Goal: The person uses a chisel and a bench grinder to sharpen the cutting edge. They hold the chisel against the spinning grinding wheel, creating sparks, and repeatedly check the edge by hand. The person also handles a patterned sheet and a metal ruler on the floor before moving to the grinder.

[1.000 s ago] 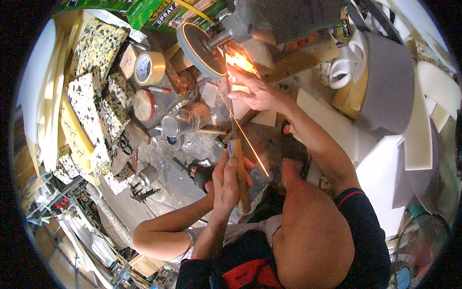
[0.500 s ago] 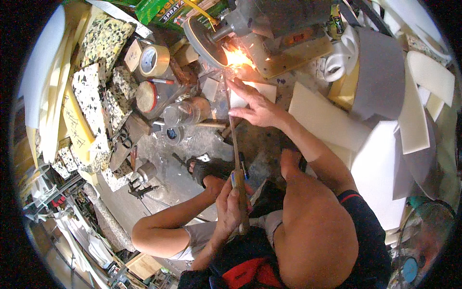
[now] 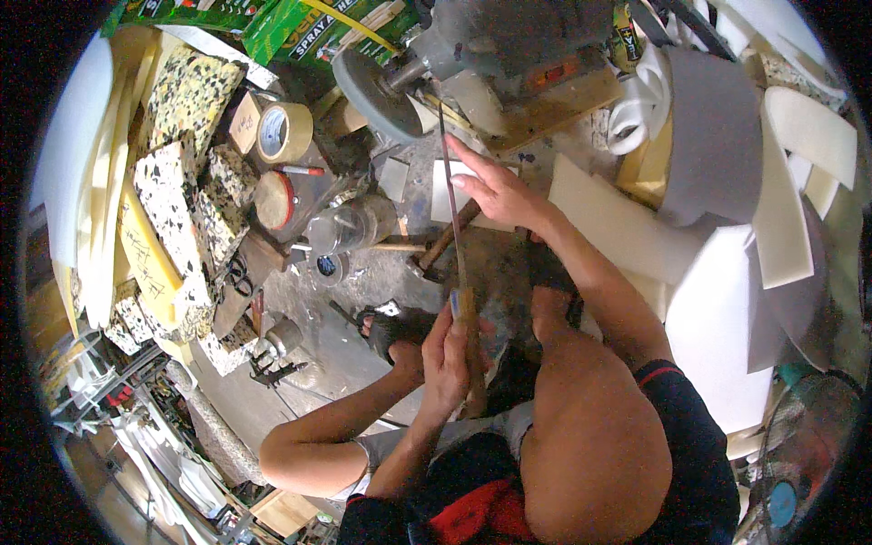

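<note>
Clasping the wooden handle point(image 3: 471, 350) in the left grip point(image 3: 443, 368), low and central in the view, with fingers clamped around it. Holding the long, thin blade point(image 3: 455, 222) straight out ahead from there, with its long axis running nearly away from the left grip and leaning slightly left toward the tip. Resting the right grip point(image 3: 500, 193) along the blade's right edge, past its middle, with thumb and forefinger spread apart and seemingly touching the metal; cannot tell the placing of the hidden fingers.

Turning chiefly on tip against wheel point(image 3: 371, 98): pointing the tip just beside the right rim, apparently apart from it, though hard to judge in depth. Nearer to the wheel with the right grip, well back from it with the left. Above and to the right, sloping away from the wheel, the grinder point(image 3: 500, 36).

Under the blade, on the floor point(image 3: 327, 363), a white card point(image 3: 440, 195). To the left, a clear jar point(image 3: 338, 229) and a tape roll point(image 3: 300, 132); to the right, cream foam point(image 3: 627, 222).
</note>
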Demonstrator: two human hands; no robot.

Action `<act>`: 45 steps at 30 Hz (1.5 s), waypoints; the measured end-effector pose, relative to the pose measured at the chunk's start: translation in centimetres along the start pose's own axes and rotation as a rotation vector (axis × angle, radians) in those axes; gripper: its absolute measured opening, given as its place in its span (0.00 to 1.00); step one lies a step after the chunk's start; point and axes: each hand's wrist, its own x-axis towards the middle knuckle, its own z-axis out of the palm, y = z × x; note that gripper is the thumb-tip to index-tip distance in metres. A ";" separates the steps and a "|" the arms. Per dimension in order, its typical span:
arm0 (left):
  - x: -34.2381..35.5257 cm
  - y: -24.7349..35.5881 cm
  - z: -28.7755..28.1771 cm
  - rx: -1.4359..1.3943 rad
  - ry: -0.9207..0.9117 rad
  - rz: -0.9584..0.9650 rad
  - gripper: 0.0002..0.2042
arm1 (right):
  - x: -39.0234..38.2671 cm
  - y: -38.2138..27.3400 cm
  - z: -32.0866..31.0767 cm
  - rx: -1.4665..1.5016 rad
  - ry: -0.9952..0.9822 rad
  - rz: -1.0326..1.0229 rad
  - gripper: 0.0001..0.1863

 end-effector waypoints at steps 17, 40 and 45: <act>14.4 5.2 -0.3 -0.011 0.158 0.209 0.19 | 10.4 2.8 -0.2 0.042 -0.137 0.296 0.30; 11.6 4.9 -0.2 0.079 0.158 0.205 0.21 | 8.4 3.1 0.7 0.011 -0.120 0.105 0.32; 8.2 3.5 -0.3 -0.019 0.121 0.088 0.26 | 7.9 2.5 0.8 0.030 -0.133 0.105 0.32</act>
